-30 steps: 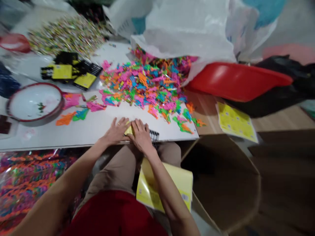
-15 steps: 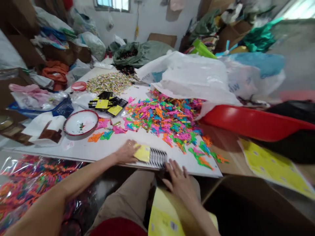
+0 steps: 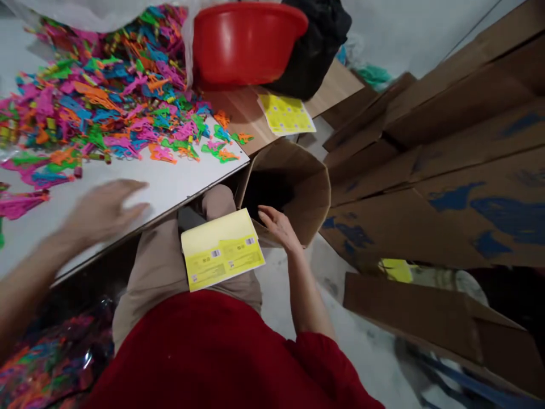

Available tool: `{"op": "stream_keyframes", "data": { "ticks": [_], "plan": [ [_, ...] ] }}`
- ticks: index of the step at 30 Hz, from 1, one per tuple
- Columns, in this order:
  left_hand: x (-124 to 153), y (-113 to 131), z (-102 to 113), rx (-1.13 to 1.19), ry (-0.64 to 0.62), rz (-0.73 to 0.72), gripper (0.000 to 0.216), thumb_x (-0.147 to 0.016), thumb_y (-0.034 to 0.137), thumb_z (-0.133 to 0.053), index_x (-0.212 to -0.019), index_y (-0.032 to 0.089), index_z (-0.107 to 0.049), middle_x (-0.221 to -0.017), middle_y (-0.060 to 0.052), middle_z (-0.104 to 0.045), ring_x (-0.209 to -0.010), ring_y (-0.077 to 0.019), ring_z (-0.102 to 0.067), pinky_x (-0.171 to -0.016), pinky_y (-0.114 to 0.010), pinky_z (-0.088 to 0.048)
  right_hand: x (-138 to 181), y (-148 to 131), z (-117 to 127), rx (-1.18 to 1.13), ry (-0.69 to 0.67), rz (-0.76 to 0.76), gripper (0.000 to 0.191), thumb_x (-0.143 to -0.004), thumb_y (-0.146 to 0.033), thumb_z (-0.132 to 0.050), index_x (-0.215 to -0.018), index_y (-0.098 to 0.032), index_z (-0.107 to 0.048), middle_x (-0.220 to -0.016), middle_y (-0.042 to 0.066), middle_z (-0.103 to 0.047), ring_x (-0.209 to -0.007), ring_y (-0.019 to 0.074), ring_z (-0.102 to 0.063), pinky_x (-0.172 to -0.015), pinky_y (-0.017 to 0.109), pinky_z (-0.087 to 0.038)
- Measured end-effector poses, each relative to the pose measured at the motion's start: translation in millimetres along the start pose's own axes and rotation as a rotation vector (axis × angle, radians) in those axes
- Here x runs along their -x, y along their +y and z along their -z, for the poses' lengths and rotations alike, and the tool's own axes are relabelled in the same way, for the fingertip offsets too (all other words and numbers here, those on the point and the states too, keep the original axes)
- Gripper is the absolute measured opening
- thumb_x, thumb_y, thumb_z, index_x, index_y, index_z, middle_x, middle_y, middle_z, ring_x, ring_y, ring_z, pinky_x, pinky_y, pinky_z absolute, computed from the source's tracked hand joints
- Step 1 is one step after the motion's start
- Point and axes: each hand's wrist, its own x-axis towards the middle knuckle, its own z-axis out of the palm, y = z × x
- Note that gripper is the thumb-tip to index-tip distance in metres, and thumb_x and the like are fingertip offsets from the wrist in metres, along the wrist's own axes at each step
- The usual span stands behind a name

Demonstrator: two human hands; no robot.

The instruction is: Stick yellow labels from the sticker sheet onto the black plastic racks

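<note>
My left hand [image 3: 102, 207] lies blurred on the white tabletop [image 3: 179, 182], fingers stretched out, nothing visibly in it. My right hand [image 3: 279, 227] hangs open beside my knee, at the mouth of a brown cardboard box [image 3: 313, 193] on the floor. A stack of yellow printed cards [image 3: 221, 248] rests on my lap. A heap of small bright plastic toys [image 3: 106, 96] in pink, orange, green and blue covers the table beyond my left hand.
A red plastic basin [image 3: 247, 42] and a black bag [image 3: 319, 40] stand at the table's far end, a yellow sheet [image 3: 285, 113] beside them. Flattened cardboard boxes [image 3: 447, 170] fill the right side. A clear bag of toys [image 3: 51, 358] lies on the floor at left.
My head has turned right and down. The yellow-and-black card pack both hands held at the table edge is out of sight. My right hand moved down to the box mouth.
</note>
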Motion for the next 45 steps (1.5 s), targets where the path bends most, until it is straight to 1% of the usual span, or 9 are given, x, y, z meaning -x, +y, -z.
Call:
{"op": "stream_keyframes", "data": {
  "ticks": [4,8,12,17,22,26,29,35,45],
  "plan": [
    [-3,50,-82,0.026,-0.286,0.005,0.056,-0.09,0.05,-0.039,-0.129,0.012,-0.053,-0.117,-0.017,-0.065,-0.106,-0.0283,-0.062,-0.091,-0.042,-0.049,33,-5,-9,-0.129,0.102,0.014,0.036,-0.087,-0.039,-0.054,-0.114,-0.016,-0.065,-0.109,0.009,-0.069,-0.097,0.0204,-0.065,-0.086,0.035,-0.052],
    [22,54,-118,0.128,-0.386,0.246,0.065,-0.086,0.051,-0.044,-0.135,0.009,-0.046,-0.098,-0.015,-0.07,-0.088,-0.0284,-0.067,-0.078,-0.039,-0.052,63,-15,-14,-0.057,0.138,0.07,0.032,-0.086,-0.037,-0.058,-0.11,-0.018,-0.066,-0.102,0.008,-0.067,-0.087,0.0192,-0.063,-0.08,0.033,-0.052],
    [48,56,-124,0.563,-0.338,0.496,0.078,-0.078,0.048,-0.057,-0.142,0.009,-0.037,-0.089,-0.009,-0.07,-0.076,-0.0241,-0.067,-0.071,-0.038,-0.054,78,-16,-34,-0.003,0.114,0.008,0.035,-0.084,-0.034,-0.057,-0.114,-0.017,-0.064,-0.095,0.007,-0.065,-0.08,0.0189,-0.061,-0.075,0.035,-0.052],
    [57,84,-126,1.078,-0.08,0.72,0.087,-0.071,0.036,-0.069,-0.147,0.017,-0.031,-0.133,-0.015,-0.057,-0.107,-0.0259,-0.063,-0.087,-0.04,-0.054,81,-9,-46,-0.105,0.155,-0.086,0.043,-0.082,-0.032,-0.057,-0.123,-0.018,-0.057,-0.084,0.003,-0.063,-0.071,0.0171,-0.059,-0.071,0.034,-0.053],
    [50,93,-122,1.355,-0.225,0.751,0.098,-0.064,0.03,-0.077,-0.149,0.021,-0.029,-0.136,-0.014,-0.055,-0.113,-0.0288,-0.061,-0.091,-0.041,-0.053,77,-27,-35,0.169,0.233,0.133,0.039,-0.088,-0.031,-0.053,-0.124,-0.019,-0.057,-0.114,0.012,-0.058,-0.103,0.0247,-0.056,-0.089,0.044,-0.05],
    [45,95,-123,1.604,-0.275,0.78,0.1,-0.063,0.022,-0.075,-0.15,0.025,-0.026,-0.138,-0.013,-0.054,-0.11,-0.0277,-0.063,-0.09,-0.04,-0.053,69,-50,-46,0.385,-0.047,0.413,0.036,-0.094,-0.029,-0.049,-0.129,-0.023,-0.056,-0.128,0.012,-0.054,-0.118,0.0269,-0.048,-0.101,0.048,-0.04],
    [44,95,-131,1.697,-0.264,0.829,0.1,-0.062,0.017,-0.069,-0.151,0.022,-0.024,-0.139,-0.015,-0.052,-0.112,-0.0284,-0.062,-0.093,-0.042,-0.052,65,-52,-60,0.401,-0.202,0.481,0.038,-0.096,-0.027,-0.046,-0.132,-0.022,-0.053,-0.134,0.013,-0.05,-0.123,0.0267,-0.044,-0.104,0.048,-0.038],
    [43,92,-151,1.791,-0.245,0.709,0.093,-0.064,0.018,-0.066,-0.149,0.021,-0.028,-0.14,-0.014,-0.051,-0.116,-0.0285,-0.059,-0.098,-0.041,-0.048,63,-34,-68,0.283,-0.188,0.483,0.036,-0.096,-0.03,-0.05,-0.13,-0.023,-0.055,-0.132,0.012,-0.051,-0.124,0.026,-0.044,-0.104,0.048,-0.039],
    [31,96,-158,2.169,-0.311,0.591,0.082,-0.058,0.006,-0.069,-0.136,0.026,-0.05,-0.126,-0.006,-0.064,-0.108,-0.0224,-0.063,-0.094,-0.034,-0.049,60,-32,-61,-0.269,-0.141,0.38,0.023,-0.086,-0.028,-0.068,-0.108,-0.028,-0.068,-0.109,0.005,-0.06,-0.105,0.0203,-0.057,-0.092,0.038,-0.048]
  ]
}}
